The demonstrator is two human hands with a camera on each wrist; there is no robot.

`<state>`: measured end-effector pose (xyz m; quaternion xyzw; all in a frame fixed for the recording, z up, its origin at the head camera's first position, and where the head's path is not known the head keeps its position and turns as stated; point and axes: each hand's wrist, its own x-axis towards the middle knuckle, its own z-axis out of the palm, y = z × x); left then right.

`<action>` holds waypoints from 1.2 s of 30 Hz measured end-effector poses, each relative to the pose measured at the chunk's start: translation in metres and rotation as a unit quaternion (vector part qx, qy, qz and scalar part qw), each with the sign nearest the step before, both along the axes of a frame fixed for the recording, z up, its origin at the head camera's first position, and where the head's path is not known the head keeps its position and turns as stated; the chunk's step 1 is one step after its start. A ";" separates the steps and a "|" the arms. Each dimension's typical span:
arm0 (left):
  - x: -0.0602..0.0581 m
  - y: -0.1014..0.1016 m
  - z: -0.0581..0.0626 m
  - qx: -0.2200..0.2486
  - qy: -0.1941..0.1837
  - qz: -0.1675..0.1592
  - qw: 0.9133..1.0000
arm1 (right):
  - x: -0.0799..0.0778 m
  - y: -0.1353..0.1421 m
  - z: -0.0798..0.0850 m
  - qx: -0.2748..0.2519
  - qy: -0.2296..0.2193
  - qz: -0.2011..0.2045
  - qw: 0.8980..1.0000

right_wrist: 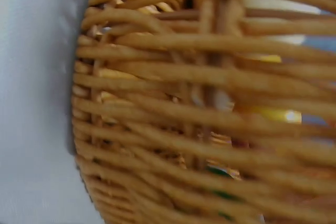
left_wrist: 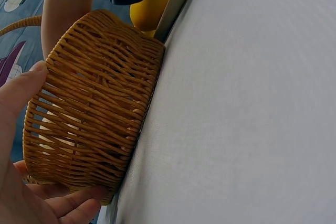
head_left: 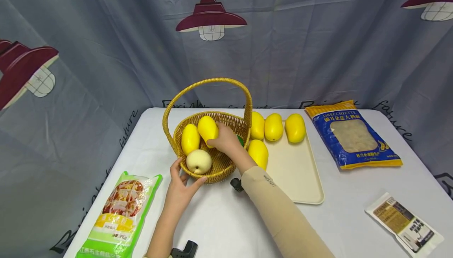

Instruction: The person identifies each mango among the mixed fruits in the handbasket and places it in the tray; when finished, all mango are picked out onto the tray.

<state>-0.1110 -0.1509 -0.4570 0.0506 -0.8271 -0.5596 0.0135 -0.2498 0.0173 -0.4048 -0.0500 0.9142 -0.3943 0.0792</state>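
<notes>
A wicker basket (head_left: pixel 219 171) with a tall arched handle stands at the middle of the table. My left hand (head_left: pixel 182 189) holds its near left side; in the left wrist view the thumb is at the rim and the fingers lie along the woven wall (left_wrist: pixel 100 103). Inside the basket, my right hand (head_left: pixel 224 138) grips a yellow mango (head_left: pixel 207 128). Beside that lie another mango (head_left: pixel 190 140) and a pale round pear (head_left: pixel 199 161). A green thing (head_left: pixel 240 140) is mostly hidden by my right hand. Only basket weave (right_wrist: pixel 157 87) fills the right wrist view closely.
Right of the basket, a cream tray (head_left: pixel 293 179) bears several mangoes (head_left: pixel 295 128). A blue and yellow pasta bag (head_left: pixel 354 136) lies at the back right, a small white and brown packet (head_left: pixel 403 224) at the front right. A green food bag (head_left: pixel 120 214) lies at the left.
</notes>
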 end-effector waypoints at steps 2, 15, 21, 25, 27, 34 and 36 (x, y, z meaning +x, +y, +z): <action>0.000 0.000 0.001 0.001 -0.001 -0.001 1.000 | 0.003 0.005 0.004 -0.016 0.002 -0.002 1.000; 0.001 0.000 0.003 0.007 -0.001 0.000 1.000 | 0.038 0.049 0.025 -0.120 0.005 -0.011 0.993; 0.000 0.001 0.002 0.002 0.002 0.001 1.000 | 0.060 0.076 0.031 -0.118 0.030 -0.021 0.992; -0.001 0.000 0.001 0.001 -0.001 0.002 1.000 | 0.073 0.094 0.033 -0.120 0.018 -0.034 0.992; -0.001 0.000 0.001 0.000 -0.003 0.001 1.000 | 0.079 0.103 0.033 -0.110 0.016 -0.043 0.993; -0.001 0.000 0.001 -0.001 -0.009 -0.002 1.000 | 0.094 0.138 0.024 -0.098 0.014 -0.077 0.992; -0.001 0.000 0.001 -0.004 -0.011 0.000 1.000 | 0.097 0.146 0.021 -0.095 0.008 -0.089 0.991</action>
